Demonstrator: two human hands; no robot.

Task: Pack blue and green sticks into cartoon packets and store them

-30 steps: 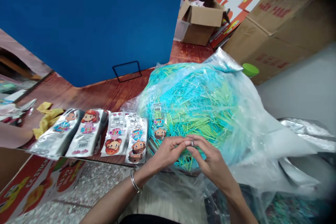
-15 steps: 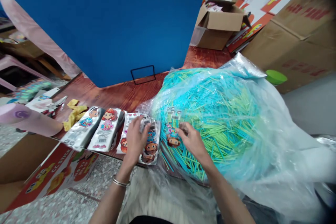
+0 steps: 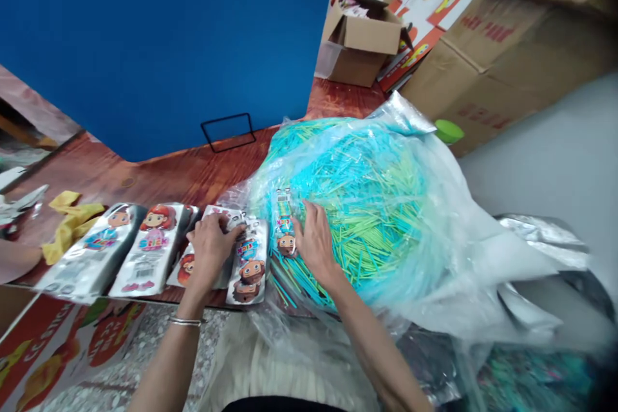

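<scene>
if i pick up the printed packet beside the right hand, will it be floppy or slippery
The printed packet may well be slippery, as its film looks glossy. It should be light, being small and slim. The film probably flexes, though the strands seen through its clear part, if inside, would stiffen it.

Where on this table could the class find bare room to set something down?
The widest bare wood lies between the packets and blue panel. A smaller patch shows between the carton and sticks. The front is crowded: packets, sticks, left hand and right hand.
</scene>
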